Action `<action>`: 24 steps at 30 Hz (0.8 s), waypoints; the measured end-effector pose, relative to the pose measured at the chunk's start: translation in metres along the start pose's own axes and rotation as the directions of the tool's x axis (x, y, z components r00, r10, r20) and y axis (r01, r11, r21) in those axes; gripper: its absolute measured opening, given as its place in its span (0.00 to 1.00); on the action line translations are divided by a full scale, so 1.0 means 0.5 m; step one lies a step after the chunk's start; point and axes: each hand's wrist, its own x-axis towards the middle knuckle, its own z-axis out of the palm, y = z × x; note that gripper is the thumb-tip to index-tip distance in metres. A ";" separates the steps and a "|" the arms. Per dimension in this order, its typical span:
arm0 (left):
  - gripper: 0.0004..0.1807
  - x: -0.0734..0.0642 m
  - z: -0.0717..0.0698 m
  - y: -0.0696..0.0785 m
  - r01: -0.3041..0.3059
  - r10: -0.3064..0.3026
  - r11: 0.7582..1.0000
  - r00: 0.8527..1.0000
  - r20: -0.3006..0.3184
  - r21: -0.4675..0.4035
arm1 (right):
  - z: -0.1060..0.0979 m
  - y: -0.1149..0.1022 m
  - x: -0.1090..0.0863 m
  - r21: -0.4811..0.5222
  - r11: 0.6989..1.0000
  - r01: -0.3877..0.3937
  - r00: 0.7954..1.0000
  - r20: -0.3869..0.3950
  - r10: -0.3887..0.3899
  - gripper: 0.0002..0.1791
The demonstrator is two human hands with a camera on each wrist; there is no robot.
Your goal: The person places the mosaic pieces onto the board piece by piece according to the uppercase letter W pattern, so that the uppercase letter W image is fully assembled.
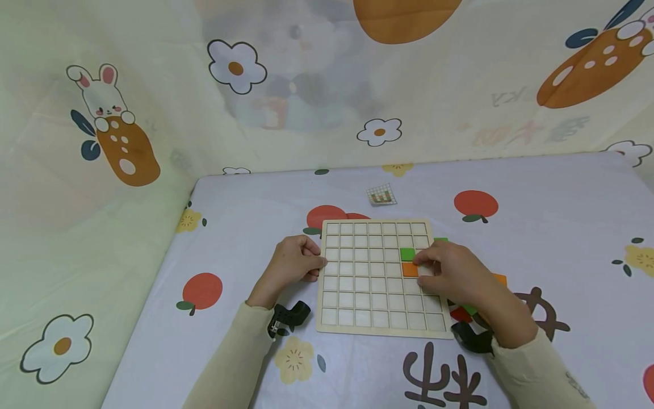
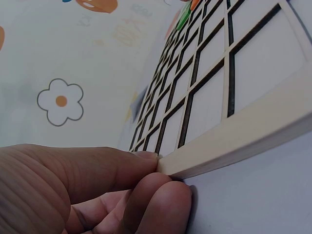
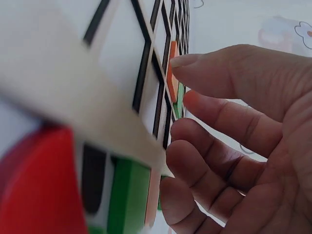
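A wooden grid board (image 1: 385, 326) with white squares lies on the table. One green tile (image 1: 407, 254) and, just nearer, one orange tile (image 1: 410, 269) sit in its squares toward the right side. My left hand (image 1: 293, 262) pinches the board's left edge; in the left wrist view the thumb (image 2: 112, 165) lies at the frame's top and curled fingers are below. Over the board's right edge is my right hand (image 1: 452, 272), thumb and fingers parted with nothing between them. In the right wrist view its thumb tip (image 3: 185, 61) overlaps the orange tile (image 3: 172, 73).
Loose red (image 3: 39, 195) and green pieces (image 3: 129, 195) lie beside the board's right edge, partly under my right forearm. A small printed grid card (image 1: 381, 195) lies beyond the board. The patterned cloth (image 1: 245, 244) covers the table, and a printed curtain (image 1: 306, 113) hangs behind.
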 end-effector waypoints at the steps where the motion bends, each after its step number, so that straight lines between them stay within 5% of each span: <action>1: 0.10 0.000 0.000 0.000 0.001 -0.001 1.000 1.000 0.001 0.000 | -0.002 0.003 -0.003 0.003 1.000 -0.010 1.000 -0.002 0.010 0.18; 16: 0.09 -0.003 0.000 0.004 0.002 -0.002 1.000 1.000 -0.001 0.006 | -0.030 0.070 -0.044 -0.002 0.991 -0.133 0.991 -0.020 0.133 0.21; 24: 0.10 -0.003 0.001 0.003 0.010 -0.010 1.000 1.000 -0.006 0.013 | -0.042 0.095 -0.034 0.002 0.992 -0.129 0.991 -0.040 0.129 0.20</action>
